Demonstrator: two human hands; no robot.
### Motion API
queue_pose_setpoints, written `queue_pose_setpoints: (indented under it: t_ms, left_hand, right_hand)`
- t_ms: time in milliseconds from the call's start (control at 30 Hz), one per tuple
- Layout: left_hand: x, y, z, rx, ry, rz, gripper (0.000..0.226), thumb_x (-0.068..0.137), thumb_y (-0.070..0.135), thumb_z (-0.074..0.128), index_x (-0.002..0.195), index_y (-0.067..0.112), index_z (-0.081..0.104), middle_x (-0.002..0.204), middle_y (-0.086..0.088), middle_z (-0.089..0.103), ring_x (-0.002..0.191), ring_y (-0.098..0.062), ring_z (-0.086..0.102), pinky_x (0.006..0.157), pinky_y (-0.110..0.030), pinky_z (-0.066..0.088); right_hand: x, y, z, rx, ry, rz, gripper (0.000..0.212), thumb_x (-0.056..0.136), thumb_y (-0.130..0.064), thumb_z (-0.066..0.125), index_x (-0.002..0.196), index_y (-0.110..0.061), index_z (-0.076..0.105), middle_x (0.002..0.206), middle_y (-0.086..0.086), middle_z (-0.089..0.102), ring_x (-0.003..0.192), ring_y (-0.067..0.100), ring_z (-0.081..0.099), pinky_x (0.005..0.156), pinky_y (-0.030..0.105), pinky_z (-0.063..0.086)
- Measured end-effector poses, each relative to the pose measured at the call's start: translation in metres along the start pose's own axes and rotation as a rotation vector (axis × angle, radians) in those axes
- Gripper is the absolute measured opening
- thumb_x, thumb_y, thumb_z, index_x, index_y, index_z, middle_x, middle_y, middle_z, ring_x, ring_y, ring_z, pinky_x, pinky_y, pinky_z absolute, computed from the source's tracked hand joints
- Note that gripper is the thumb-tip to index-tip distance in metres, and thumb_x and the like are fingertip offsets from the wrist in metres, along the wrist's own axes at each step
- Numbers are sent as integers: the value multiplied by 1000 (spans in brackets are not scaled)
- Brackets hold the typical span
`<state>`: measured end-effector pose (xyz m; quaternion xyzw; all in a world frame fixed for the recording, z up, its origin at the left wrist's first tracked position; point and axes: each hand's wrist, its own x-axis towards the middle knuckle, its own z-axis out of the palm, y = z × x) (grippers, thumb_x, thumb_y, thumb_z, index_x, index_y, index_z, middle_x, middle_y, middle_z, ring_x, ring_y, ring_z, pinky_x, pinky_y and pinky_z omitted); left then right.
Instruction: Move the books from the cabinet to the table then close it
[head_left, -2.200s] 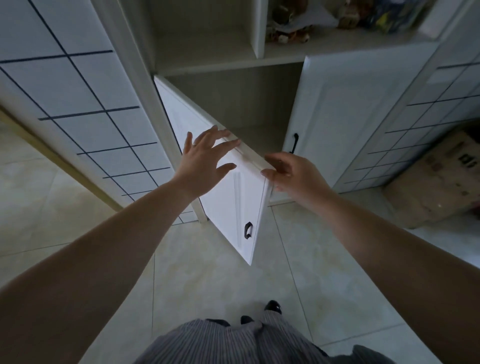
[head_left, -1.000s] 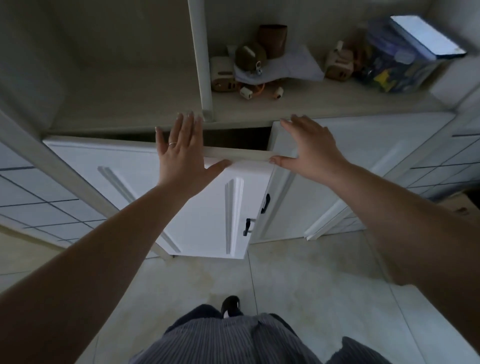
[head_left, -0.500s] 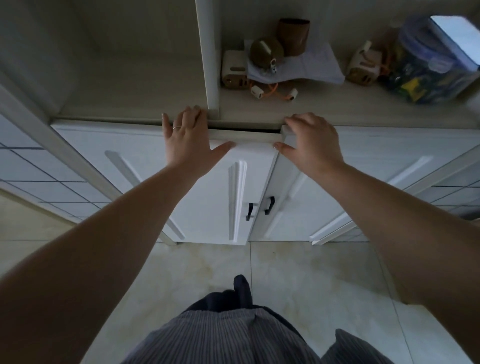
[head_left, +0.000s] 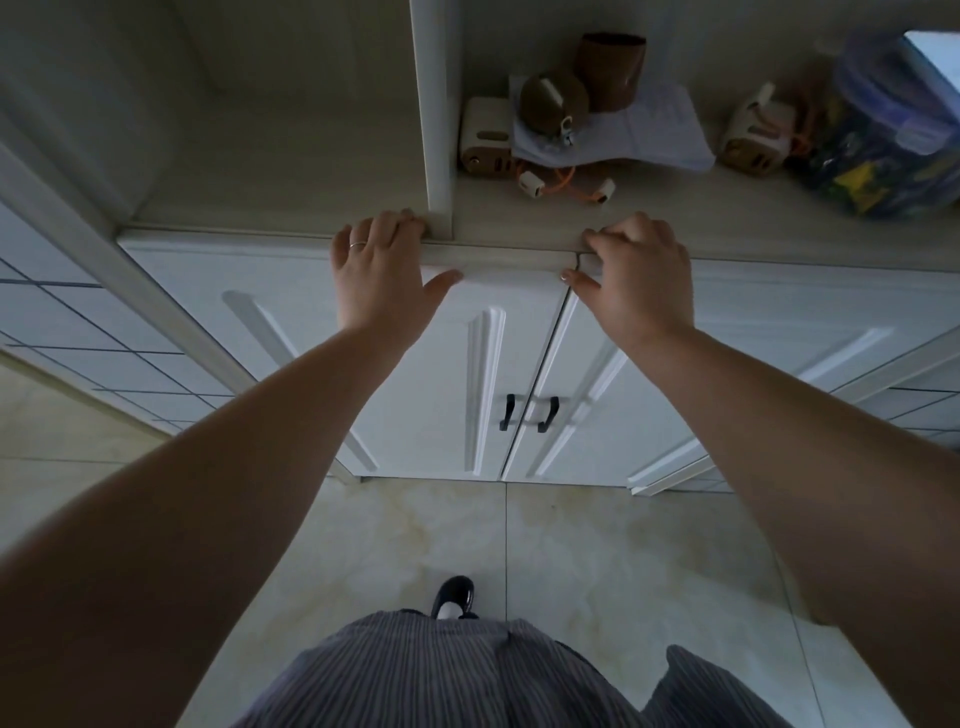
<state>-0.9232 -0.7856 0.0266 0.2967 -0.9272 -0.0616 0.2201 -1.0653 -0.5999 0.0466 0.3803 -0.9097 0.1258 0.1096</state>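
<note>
Near edge: grey striped trousers (head_left: 441, 675) and one dark shoe (head_left: 453, 597) are seen over a pale tiled floor (head_left: 597, 571).

Middle: the white panelled left cabinet door (head_left: 415, 374) and the white panelled right cabinet door (head_left: 649, 395) are seen flush, with only a thin seam between them; the two small black handles (head_left: 529, 413) sit side by side. The closing step is judged done or all but done. No books and no table are in view, so the moving step cannot be checked.

Upper door edge: the left hand (head_left: 379, 275) is laid flat on the left door's top, fingers extended and close together, tips bent onto the shelf lip, thumb spread right. The right hand (head_left: 636, 275) is set on the right door's top corner, fingers loosely bent over the edge, thumb at the seam. Nothing is gripped by either.

Far: a pale wooden shelf (head_left: 675, 228) is seen bearing small brown and cream oddments (head_left: 550, 98) and a blue plastic tub (head_left: 883, 130).
</note>
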Motion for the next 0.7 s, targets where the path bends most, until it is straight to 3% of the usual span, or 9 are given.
queue_pose_setpoints:
  t_ms: [167, 333, 533, 600, 700]
  left_hand:
    - [-1, -1, 2, -12, 9, -5, 59, 82, 50, 62, 129, 15, 52, 133, -5, 51, 126, -29, 42, 112, -41, 20]
    - [0, 3, -3, -15, -27, -18, 57, 82, 49, 62, 127, 15, 52, 133, -5, 50, 127, -29, 41, 113, -41, 20]
    - [6, 11, -27, 37, -274, -15, 65, 81, 53, 62, 130, 13, 47, 138, -9, 46, 130, -30, 39, 110, -45, 28]
    - [2, 13, -38, -38, -338, -57, 68, 81, 52, 63, 135, 15, 43, 141, -11, 44, 130, -31, 39, 106, -46, 33]
    - [-2, 18, -53, -346, -371, -193, 81, 81, 47, 66, 146, 17, 29, 147, -11, 37, 133, -31, 37, 102, -42, 37]
  right_hand:
    - [-1, 0, 3, 16, 22, 6, 49, 83, -40, 64, 121, -9, 62, 116, 13, 57, 110, 36, 51, 88, 42, 41]
    - [1, -3, -4, -23, -62, 21, 51, 85, -42, 60, 126, -12, 58, 122, 11, 53, 115, 33, 46, 92, 40, 39]
    - [7, -8, -22, 47, -207, 50, 51, 85, -37, 63, 130, -14, 54, 129, 14, 51, 120, 32, 46, 92, 40, 44]
    - [5, -5, -25, 77, -264, 57, 53, 84, -36, 64, 131, -15, 53, 130, 14, 52, 121, 33, 48, 95, 42, 45]
    - [4, 0, -32, 109, -319, 77, 54, 81, -38, 67, 129, -17, 54, 132, 14, 53, 121, 35, 49, 97, 47, 45]
